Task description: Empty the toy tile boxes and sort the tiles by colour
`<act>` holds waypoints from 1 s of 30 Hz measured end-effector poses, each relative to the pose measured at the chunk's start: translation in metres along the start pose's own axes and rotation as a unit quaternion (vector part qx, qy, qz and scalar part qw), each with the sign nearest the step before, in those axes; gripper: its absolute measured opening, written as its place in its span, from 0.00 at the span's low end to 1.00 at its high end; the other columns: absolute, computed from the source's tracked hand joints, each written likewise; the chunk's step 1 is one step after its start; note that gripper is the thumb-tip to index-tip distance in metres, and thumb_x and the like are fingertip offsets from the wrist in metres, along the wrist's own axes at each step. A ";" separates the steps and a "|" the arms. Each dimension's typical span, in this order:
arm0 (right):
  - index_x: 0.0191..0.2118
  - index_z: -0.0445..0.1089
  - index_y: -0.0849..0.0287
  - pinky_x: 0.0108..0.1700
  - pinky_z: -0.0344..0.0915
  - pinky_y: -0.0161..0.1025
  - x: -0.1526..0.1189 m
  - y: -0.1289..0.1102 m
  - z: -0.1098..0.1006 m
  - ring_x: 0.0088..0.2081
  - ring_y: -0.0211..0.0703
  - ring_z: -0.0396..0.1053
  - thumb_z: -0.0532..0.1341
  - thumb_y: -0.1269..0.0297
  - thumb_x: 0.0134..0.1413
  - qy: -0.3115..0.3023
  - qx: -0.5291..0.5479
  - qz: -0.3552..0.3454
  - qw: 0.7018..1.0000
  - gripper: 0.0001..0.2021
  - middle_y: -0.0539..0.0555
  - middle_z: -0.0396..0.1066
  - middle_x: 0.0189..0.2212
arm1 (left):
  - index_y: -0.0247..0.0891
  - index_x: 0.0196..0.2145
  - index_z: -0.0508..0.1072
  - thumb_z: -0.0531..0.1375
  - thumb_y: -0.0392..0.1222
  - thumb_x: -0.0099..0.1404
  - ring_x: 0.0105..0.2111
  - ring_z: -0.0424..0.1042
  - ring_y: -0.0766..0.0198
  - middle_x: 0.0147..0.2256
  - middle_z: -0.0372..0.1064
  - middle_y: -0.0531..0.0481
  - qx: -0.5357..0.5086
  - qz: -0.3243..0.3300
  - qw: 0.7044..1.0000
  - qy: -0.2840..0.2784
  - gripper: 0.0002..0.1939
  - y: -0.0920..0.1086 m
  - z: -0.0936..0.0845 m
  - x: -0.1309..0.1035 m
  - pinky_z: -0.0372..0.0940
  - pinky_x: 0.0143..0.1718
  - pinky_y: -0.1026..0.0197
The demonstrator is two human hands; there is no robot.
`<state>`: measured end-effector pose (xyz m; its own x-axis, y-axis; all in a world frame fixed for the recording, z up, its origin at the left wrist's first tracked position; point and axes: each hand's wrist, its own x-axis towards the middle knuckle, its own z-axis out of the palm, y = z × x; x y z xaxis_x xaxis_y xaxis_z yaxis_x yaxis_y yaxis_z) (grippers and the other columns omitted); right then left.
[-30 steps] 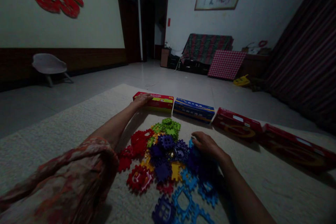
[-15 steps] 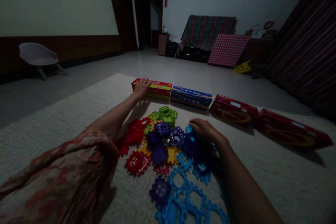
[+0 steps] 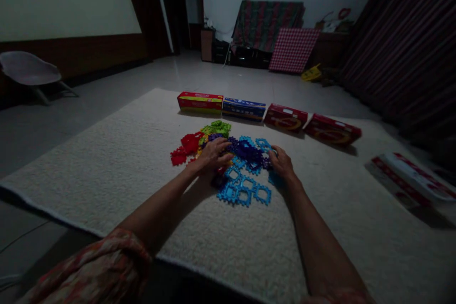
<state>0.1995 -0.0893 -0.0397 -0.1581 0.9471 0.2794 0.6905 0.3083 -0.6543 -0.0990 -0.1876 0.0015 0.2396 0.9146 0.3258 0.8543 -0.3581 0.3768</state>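
Observation:
Plastic gear-edged pieces lie in a loose heap on the pale mat. Red pieces are at the heap's left, green pieces at the back, dark purple pieces in the middle and light blue pieces at the front and right. My left hand is over the middle of the heap, fingers apart, with purple and yellow pieces under and beside it. At the heap's right edge is my right hand, its fingers spread and curved against the blue and purple pieces.
Behind the heap stand a red-and-green box, a blue box and two dark red boxes. A red-and-white box lies at the right. Farther off are a small chair and a checkered panel.
My left hand has left the red-and-green box and come back over the heap. My right hand is lower at the heap's right edge. The view has shifted, showing more mat and the red-and-white box.

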 end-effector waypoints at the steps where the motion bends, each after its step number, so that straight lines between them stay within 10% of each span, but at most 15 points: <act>1: 0.54 0.71 0.60 0.59 0.65 0.54 -0.011 0.002 -0.001 0.53 0.56 0.71 0.53 0.55 0.58 0.013 0.008 0.015 1.000 0.23 0.64 0.73 0.54 | 0.40 0.60 0.71 0.60 0.52 0.67 0.65 0.61 0.49 0.63 0.64 0.39 -0.004 0.011 1.000 -0.009 0.26 0.021 0.009 -0.010 0.59 0.64 0.43; 5: 0.57 0.69 0.63 0.60 0.64 0.53 -0.044 -0.003 -0.003 0.56 0.56 0.69 0.52 0.54 0.57 0.047 0.045 0.064 0.996 0.27 0.67 0.70 0.57 | 0.47 0.62 0.69 0.62 0.59 0.65 0.69 0.53 0.44 0.67 0.59 0.42 0.007 0.049 0.996 -0.070 0.31 0.087 0.040 -0.033 0.53 0.66 0.37; 10: 0.59 0.67 0.65 0.61 0.63 0.48 -0.063 -0.009 -0.005 0.56 0.53 0.69 0.48 0.58 0.61 0.061 0.064 0.054 0.995 0.26 0.67 0.69 0.58 | 0.48 0.64 0.66 0.63 0.63 0.61 0.69 0.49 0.38 0.69 0.54 0.40 0.047 0.071 0.990 -0.116 0.37 0.114 0.061 -0.040 0.48 0.66 0.30; 21: 0.57 0.66 0.60 0.63 0.57 0.49 -0.068 -0.005 0.009 0.58 0.51 0.64 0.48 0.59 0.66 0.039 -0.055 -0.042 0.997 0.20 0.63 0.70 0.56 | 0.46 0.51 0.76 0.58 0.54 0.68 0.63 0.59 0.44 0.60 0.65 0.41 0.097 0.043 0.994 -0.032 0.18 0.086 0.066 -0.037 0.59 0.61 0.39; 30: 0.62 0.63 0.63 0.64 0.52 0.59 -0.058 -0.035 0.034 0.63 0.60 0.58 0.49 0.57 0.67 0.021 -0.113 0.008 0.993 0.23 0.67 0.64 0.63 | 0.43 0.48 0.76 0.60 0.44 0.66 0.60 0.63 0.46 0.58 0.66 0.40 0.065 -0.016 0.997 0.043 0.14 0.065 0.071 -0.027 0.62 0.61 0.40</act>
<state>0.1605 -0.1524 -0.0568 -0.1208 0.9456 0.3022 0.8339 0.2617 -0.4858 -0.0174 -0.2218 -0.0439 0.1766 0.9035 0.3905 0.9147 -0.2972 0.2739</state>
